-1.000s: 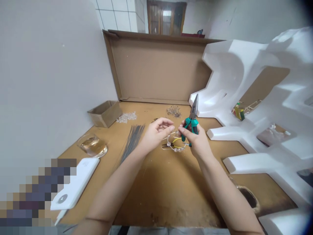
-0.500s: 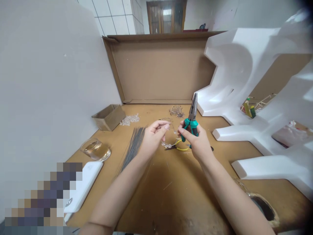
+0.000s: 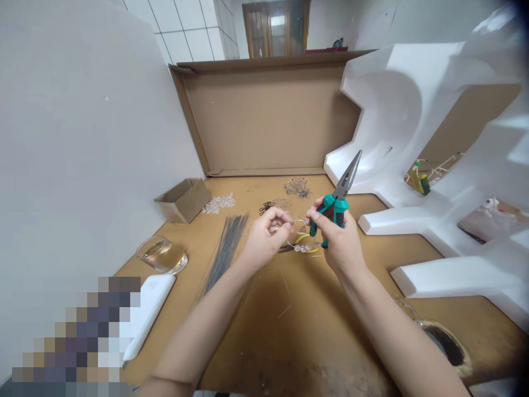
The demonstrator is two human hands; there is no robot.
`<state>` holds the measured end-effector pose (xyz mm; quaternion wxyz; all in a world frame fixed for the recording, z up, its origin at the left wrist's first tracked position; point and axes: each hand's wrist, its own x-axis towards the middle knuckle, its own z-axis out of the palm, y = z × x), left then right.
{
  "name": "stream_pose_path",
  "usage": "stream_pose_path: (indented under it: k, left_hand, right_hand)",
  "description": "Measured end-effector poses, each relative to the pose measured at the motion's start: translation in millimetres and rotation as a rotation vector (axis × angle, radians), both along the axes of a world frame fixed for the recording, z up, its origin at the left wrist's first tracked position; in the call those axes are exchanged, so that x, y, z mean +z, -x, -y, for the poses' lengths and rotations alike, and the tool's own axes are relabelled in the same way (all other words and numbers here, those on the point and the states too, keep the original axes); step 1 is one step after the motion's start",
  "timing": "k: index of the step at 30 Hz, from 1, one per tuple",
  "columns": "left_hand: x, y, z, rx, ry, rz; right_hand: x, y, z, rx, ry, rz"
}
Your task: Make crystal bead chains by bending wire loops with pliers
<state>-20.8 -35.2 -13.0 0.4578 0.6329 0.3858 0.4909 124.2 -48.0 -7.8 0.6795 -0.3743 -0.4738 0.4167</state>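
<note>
My left hand pinches a thin wire, from which a short string of clear beads hangs to the right. Between the two hands a single clear bead sits at the tip of a straight wire piece, beside my right fingertips. Green-handled needle-nose pliers rest in my right hand, jaws pointing up and away. My right thumb and forefinger are close to the bead; whether they touch it I cannot tell. Yellow-handled pliers lie on the table below, partly hidden by the beads.
A bundle of grey wires lies left of my hands. Behind are loose clear beads, a cardboard box, dark hooks and a wire pile. A glass stands left; white foam borders the right.
The pliers in my right hand have tilted to the right. My left hand has turned, and the bead string has swung rightward. The single bead has come nearer to my right fingers.
</note>
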Motion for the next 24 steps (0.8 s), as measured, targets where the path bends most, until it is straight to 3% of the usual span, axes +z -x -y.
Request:
stream_pose_path:
  k: [7, 17, 24]
  left_hand:
    - [1.4, -3.2, 6.0, 0.164, -0.106, -0.009]
    - [1.6, 8.0, 1.9, -0.061, -0.196, -0.203]
    - [0.6, 4.0, 0.9, -0.075, -0.162, -0.088]
  right_hand:
    - [-3.4, 4.0, 1.3, 0.086, -0.016, -0.067]
    - [7.1, -4.2, 5.9, 0.165, 0.022, 0.177]
    - [10.5, -6.6, 9.0, 0.156, -0.006, 0.260]
